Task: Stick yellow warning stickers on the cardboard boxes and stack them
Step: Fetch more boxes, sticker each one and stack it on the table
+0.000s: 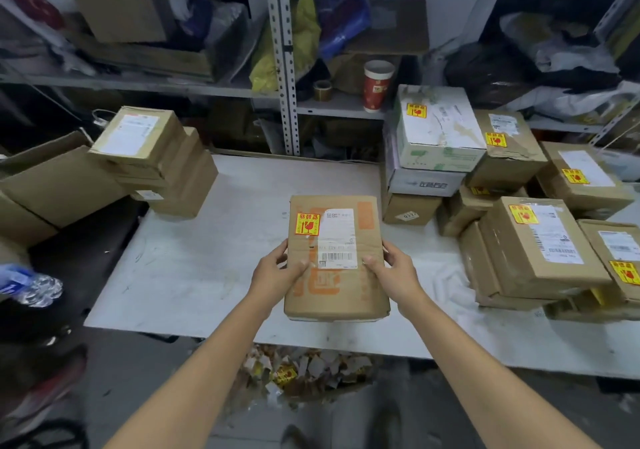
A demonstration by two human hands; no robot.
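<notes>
White worktable (207, 258), scuffed, w/ parcels on both ends; shelving behind.

Brown cardboard box w/ orange print (337, 293) sits centre-front of table, just inside the near edge. Can't tell if it rests on the top or is lifted slightly. Its long axis runs straight away from the person. Yellow-and-red warning sticker (307, 224) is already on the far-left part of the top, touching the white shipping label (337, 237) beside it.

Left hand (277, 272) clamps the left long side and right hand (398, 272) the right long side, both approx mid-length: thumbs on top, fingers curled round the edges. Grip looks even, one hand per side.

Judgement: sticking is done for this box, stacking is next. The pile of stickered brown and white boxes (540, 241) lies to the right, near the right hand and well apart from the left, so the carry would go rightward w/ the right hand leading. Risk: that pile is uneven and some boxes are tilted, so a flat spot is needed.

Far left, a stack of plain brown boxes w/o yellow stickers (152, 161), prob. waiting. Grey perforated metal shelving (284, 68) at back holds a red paper cup (377, 85), bags, more cartons. Peeled paper scraps (304, 369) heaped below the table edge; clear plastic bottle (34, 286) far left.
</notes>
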